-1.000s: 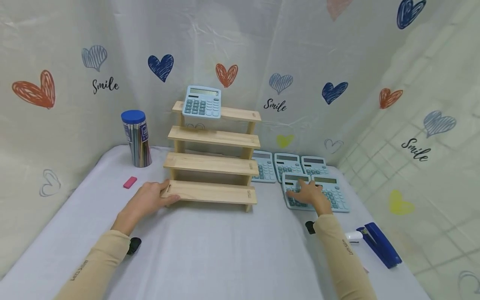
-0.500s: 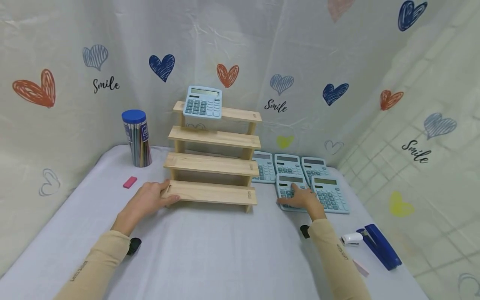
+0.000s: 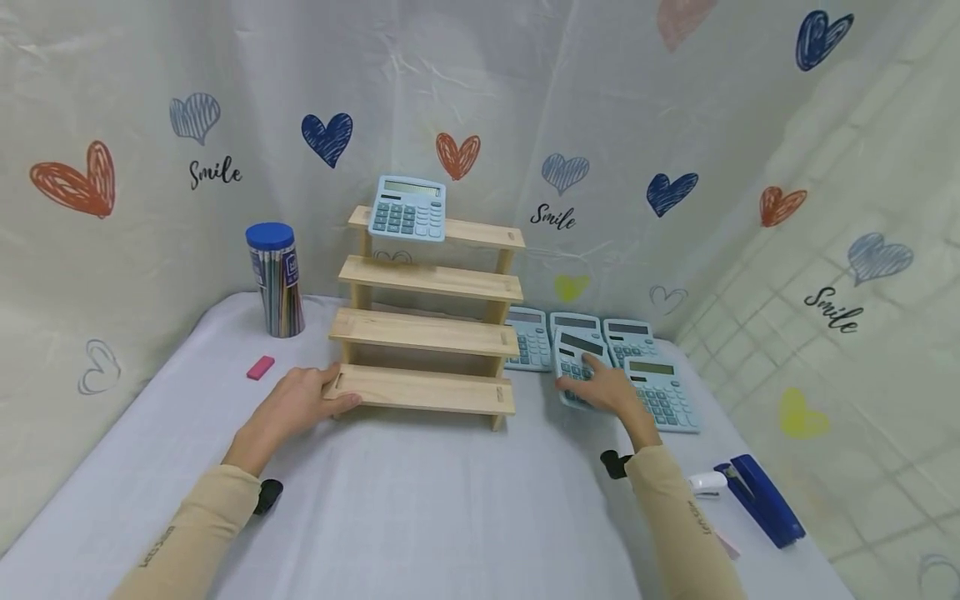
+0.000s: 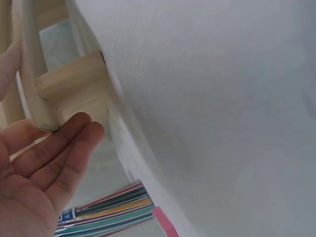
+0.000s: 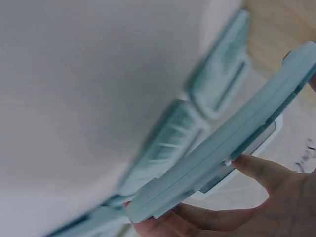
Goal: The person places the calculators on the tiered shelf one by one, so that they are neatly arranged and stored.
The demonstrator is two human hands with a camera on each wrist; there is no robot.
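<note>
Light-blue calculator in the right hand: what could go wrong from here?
The right hand holds the light-blue rectangular calculator tilted, so it might slip. It could bump the light-blue calculator close to its right. The left hand grips the pale wooden four-tier shelf; a jolt might shift the light-blue calculator atop it.
</note>
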